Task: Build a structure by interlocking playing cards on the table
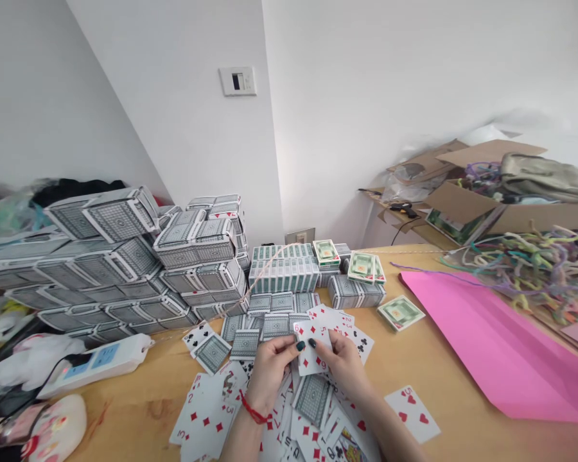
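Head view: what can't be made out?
All in head view:
Any cards behind the held card: hidden by it, left hand and right hand.
Near end of loose cards: cut off by bottom edge.
Lettering on green card box: too small.
Depths of cardboard box: covered by grey-green fabric.

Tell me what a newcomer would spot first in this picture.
Probably the bright pink sheet, which lies on the right side of the wooden table. Next, perhaps, the bundles of grey-backed cards stacked high on the left. Then, in the lower middle, the left hand and right hand hold a six of diamonds over scattered loose cards.
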Demonstrator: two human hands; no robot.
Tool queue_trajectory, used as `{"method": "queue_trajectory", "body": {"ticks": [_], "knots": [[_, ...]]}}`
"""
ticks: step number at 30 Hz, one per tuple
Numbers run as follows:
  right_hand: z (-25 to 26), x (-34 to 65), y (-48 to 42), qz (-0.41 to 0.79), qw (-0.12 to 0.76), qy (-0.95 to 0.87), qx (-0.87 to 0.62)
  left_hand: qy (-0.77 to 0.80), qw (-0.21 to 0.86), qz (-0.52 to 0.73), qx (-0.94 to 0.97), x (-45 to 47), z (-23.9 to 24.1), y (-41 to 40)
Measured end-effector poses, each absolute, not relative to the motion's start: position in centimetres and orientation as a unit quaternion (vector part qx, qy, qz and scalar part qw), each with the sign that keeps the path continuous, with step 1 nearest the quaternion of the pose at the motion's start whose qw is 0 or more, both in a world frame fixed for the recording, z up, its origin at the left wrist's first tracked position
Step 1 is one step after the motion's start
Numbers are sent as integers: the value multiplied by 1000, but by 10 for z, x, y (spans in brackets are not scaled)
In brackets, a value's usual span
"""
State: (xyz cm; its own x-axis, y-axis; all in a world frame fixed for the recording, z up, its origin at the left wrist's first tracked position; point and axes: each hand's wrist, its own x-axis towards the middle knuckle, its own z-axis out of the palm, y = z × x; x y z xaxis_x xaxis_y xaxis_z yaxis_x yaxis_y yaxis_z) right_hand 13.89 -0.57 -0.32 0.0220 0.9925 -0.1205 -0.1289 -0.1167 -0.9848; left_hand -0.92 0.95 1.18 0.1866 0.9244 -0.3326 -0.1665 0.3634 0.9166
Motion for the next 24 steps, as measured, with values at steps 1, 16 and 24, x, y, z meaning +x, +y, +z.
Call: {"method": "queue_trajectory", "body": {"ticks": [1,16,24], "knots": [[-3,139,-6,553,505,-432,-503,497,655,413,392,-8,10,10],[-5,130,-10,467,466,-503,-558,590,370,472,541,6,3,-2],[-7,138,-5,511,499,-434,-548,480,600,474,430,-2,5,2]]}}
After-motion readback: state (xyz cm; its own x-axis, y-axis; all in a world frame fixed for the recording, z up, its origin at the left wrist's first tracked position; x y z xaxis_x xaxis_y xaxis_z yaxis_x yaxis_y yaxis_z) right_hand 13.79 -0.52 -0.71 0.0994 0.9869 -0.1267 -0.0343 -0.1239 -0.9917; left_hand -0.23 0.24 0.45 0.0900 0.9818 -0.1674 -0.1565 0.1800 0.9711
